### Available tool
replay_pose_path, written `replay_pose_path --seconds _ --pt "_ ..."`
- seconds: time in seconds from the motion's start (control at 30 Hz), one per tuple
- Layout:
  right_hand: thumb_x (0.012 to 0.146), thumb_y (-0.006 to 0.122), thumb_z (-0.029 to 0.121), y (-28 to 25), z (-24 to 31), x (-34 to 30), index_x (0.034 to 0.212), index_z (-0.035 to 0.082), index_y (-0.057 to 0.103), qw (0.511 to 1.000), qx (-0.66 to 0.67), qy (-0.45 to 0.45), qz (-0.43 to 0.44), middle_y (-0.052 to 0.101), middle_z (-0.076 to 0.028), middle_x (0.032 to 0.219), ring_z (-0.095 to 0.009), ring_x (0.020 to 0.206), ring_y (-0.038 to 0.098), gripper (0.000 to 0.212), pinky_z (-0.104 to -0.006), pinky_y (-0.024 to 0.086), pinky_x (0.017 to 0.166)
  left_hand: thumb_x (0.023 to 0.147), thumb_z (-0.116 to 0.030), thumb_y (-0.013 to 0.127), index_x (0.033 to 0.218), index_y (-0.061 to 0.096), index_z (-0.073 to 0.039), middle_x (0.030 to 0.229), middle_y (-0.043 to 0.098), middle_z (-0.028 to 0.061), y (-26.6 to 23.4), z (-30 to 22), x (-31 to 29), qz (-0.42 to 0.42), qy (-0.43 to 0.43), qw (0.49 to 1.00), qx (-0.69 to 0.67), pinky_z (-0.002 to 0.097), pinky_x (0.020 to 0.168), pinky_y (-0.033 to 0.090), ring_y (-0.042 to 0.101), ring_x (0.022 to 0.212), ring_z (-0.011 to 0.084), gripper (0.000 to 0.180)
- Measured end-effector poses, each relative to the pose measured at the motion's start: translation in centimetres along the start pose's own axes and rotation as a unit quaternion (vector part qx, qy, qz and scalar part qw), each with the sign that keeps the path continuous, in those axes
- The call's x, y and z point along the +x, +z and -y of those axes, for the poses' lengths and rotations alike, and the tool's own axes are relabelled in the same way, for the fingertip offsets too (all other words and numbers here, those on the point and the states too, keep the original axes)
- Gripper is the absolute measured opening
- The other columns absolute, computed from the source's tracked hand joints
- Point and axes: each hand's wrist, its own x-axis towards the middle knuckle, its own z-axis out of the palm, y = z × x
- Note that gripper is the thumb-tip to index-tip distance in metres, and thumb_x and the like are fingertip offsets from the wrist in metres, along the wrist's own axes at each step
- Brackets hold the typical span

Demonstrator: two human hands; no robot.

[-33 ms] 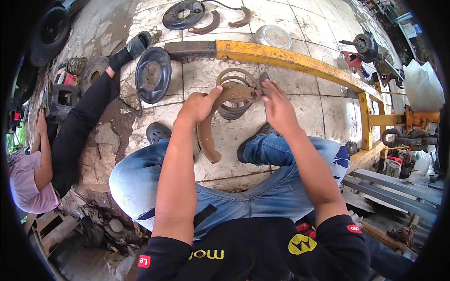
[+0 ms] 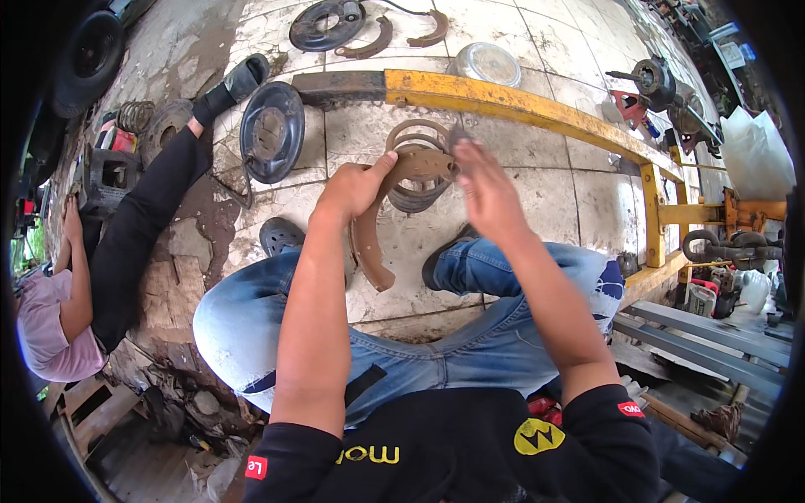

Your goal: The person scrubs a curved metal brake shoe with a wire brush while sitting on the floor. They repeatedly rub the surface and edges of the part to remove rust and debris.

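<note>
A brown, curved brake shoe [image 2: 367, 241] is in my left hand [image 2: 356, 189], my thumb on its upper part and my fingers wrapped beneath. Its far end points right, toward my right hand [image 2: 490, 189], which is slightly blurred. Between the right fingers is a thin dark flat piece [image 2: 458, 137], held against or very close to that end; I cannot tell what it is. Behind the shoe, a coil spring [image 2: 419, 201] rests on the tiles, partly hidden by it.
A yellow metal frame [image 2: 503, 102] runs across ahead and down the right side. Left of it lies a black backing plate [image 2: 272, 132]; beyond are another plate [image 2: 327, 25], two brake shoes [image 2: 369, 42] and a round pale lid [image 2: 488, 64]. A person [image 2: 63, 323] sits at the left.
My right hand has moved a little left with the dark piece, closer over the end of the brake shoe. My left hand and the shoe have hardly moved.
</note>
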Motion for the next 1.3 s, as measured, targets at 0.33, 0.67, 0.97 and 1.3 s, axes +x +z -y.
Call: replay_pose_path --seconds 0.33,0.67,0.97,1.3 --pt "0.100 0.048 0.022 2.3 1.0 -0.7 0.136 0.010 0.053 0.993 -0.016 -0.012 0.117 0.046 -0.007 0.148 -0.026 0.140 0.038 0.038 -0.0455 0.030 0.115 0.089 -0.065 0.054 0.130 0.052 0.011 0.123 0.060 0.0234 0.6 2.1 -0.3 0.065 0.011 0.989 -0.129 0.0371 0.094 0.046 0.058 0.112 0.0274 0.087" --pt "0.100 0.047 0.023 1.6 0.8 0.0 0.134 0.008 0.055 0.995 0.016 0.004 0.095 0.049 -0.010 0.144 -0.027 0.138 0.040 0.038 -0.0446 0.033 0.113 0.099 -0.049 0.052 0.132 0.052 -0.001 0.105 0.062 0.0106 2.3 3.0 -3.1 0.061 0.016 0.938 -0.341 0.0319 0.063 0.054 0.064 0.076 0.0184 0.058" --pt "0.096 0.055 0.023 1.8 0.0 0.4 0.132 0.008 0.056 0.998 -0.018 -0.014 0.060 0.055 -0.011 0.138 -0.030 0.131 0.046 0.039 -0.0452 0.039 0.108 0.098 -0.052 0.052 0.137 0.046 -0.001 0.108 0.061 0.0100 2.8 2.0 -2.0 0.068 0.001 0.930 -0.362 0.0332 0.067 0.055 0.063 0.077 0.0198 0.065" --pt "0.093 0.061 0.022 1.5 1.8 1.2 0.129 0.011 0.060 0.995 -0.060 0.028 0.075 0.055 -0.007 0.137 -0.029 0.130 0.047 0.037 -0.0443 0.042 0.104 0.099 -0.048 0.050 0.133 0.047 0.002 0.100 0.062 0.0130 3.4 2.5 -3.6 0.047 0.011 0.931 -0.361 0.0363 0.062 0.055 0.065 0.073 0.0213 0.060"
